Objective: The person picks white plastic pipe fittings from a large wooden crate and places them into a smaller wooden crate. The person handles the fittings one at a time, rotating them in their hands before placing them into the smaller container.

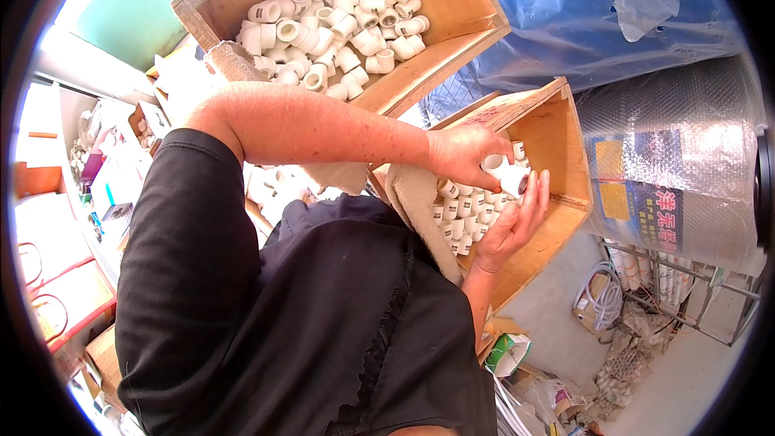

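Note:
My left hand [466,154] reaches across from the left and grips a white plastic pipe elbow [507,174] between thumb and fingers. At the elbow's lower end are the fingertips and thumb of my right hand [511,221], palm turned up. Both hands are over a wooden box [548,221] with several white pipe fittings [463,215] inside, many set close together in rows with dark printed marks. Beige cloth [418,212] covers the box edge nearest my body. The fingers partly hide the held elbow.
A second wooden box [448,57] holds a loose heap of white pipe elbows [339,30], some with metal inserts. A large roll of bubble wrap [678,163] stands at the right below blue plastic sheeting [605,18]. Coiled hose [599,297] and a metal rack [696,315] are lower right.

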`<control>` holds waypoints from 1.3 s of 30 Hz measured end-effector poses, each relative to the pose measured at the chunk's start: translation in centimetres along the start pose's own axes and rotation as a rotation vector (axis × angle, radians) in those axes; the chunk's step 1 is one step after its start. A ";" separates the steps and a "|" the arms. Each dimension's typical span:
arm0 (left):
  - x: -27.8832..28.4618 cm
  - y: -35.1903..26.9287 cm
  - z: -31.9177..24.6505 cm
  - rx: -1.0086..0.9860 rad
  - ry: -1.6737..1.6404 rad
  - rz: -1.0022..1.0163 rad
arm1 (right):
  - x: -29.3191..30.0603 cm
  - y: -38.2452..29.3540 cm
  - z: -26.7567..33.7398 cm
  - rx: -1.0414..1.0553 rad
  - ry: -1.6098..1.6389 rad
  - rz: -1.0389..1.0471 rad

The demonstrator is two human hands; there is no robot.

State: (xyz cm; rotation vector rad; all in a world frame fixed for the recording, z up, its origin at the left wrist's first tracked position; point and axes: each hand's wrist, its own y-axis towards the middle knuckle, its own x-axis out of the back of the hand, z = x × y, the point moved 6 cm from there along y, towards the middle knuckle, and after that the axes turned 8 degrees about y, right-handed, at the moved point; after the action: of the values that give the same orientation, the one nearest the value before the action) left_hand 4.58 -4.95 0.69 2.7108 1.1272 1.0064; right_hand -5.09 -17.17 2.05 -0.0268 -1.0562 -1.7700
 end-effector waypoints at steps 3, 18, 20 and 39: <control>-0.2 -0.1 -0.1 0.032 0.003 0.060 | -0.2 0.1 0.2 -0.005 0.054 0.010; 0.0 -0.1 0.2 0.095 -0.014 0.050 | -0.5 -0.3 0.8 0.082 0.013 0.095; 0.2 0.0 0.2 0.099 -0.024 0.026 | -0.4 0.0 0.9 0.073 0.013 0.055; -0.3 -0.2 -0.2 0.006 0.009 0.054 | -0.3 -0.1 0.0 -0.017 0.011 0.062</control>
State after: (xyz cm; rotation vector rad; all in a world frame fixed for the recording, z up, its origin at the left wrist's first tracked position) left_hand 4.24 -5.01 0.62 2.7583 1.0663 1.0244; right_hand -4.99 -16.91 1.87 -0.0597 -1.0223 -1.7209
